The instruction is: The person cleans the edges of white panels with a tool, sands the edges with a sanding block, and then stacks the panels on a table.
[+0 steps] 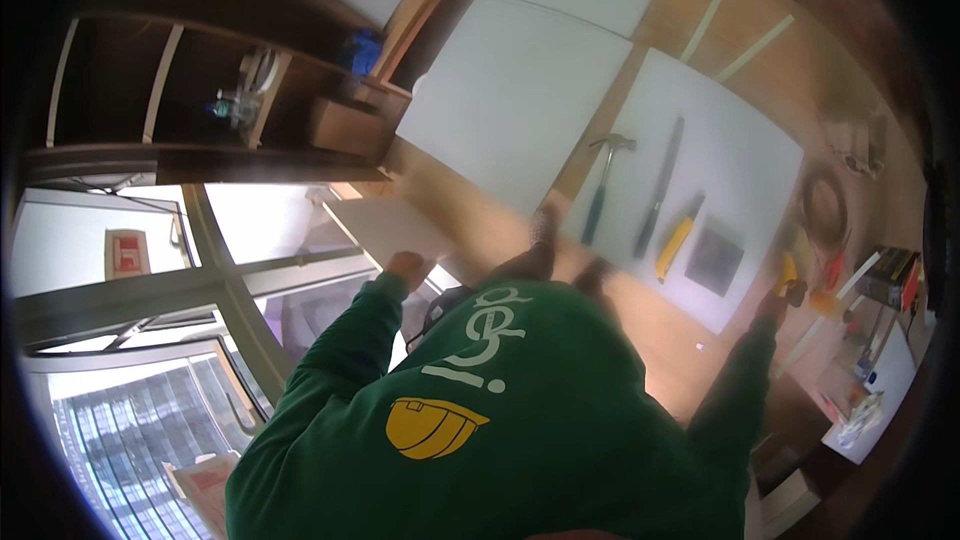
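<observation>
I cannot tell if the right hand (788, 296), nearer, grasps a yellow tool (790, 266); leftward, a yellow knife (677, 243) slants from the white board's (765, 175) near edge.

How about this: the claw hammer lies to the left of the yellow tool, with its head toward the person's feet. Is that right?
Not quite: in the head camera's view, the claw hammer has its head pointing away from the person's feet. It does lie left of the yellow tool.
</observation>
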`<state>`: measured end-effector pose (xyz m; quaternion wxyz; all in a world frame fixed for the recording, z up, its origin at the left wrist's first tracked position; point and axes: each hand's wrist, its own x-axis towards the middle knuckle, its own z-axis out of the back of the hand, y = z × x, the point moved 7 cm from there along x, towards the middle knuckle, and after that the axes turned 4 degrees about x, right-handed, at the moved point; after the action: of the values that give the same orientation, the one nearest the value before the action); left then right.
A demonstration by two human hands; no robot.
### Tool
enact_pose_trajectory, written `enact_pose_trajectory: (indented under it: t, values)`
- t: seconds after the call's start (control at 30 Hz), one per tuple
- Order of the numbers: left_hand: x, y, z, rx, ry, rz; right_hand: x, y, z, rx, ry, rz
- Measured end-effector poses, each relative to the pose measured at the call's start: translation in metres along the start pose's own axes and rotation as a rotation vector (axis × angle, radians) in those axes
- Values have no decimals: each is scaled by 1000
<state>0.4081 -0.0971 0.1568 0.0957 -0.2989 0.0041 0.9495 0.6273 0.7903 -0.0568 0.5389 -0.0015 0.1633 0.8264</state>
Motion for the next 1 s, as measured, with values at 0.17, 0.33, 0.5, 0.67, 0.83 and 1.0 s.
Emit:
enact_pose_trajectory:
  t: [0.17,0.33,0.5,0.67,0.83,1.0]
  values:
    - [39,-107,26,32,-177,-355,-105,124,36,735,188,170]
    - [58,-243,93,-526,32,-600,-287,314,67,1328,882,-83]
    - [57,-256,107,-310,-177,-924,-418,432,76,1134,1237,-312]
    - [78,-194,94,-404,36,-719,-480,472,41,1038,1365,-435]
    - [94,-154,62,-408,-40,-681,-515,493,20,1004,1332,-532]
    - [101,-131,51,-578,113,-716,-523,499,26,789,1176,-368]
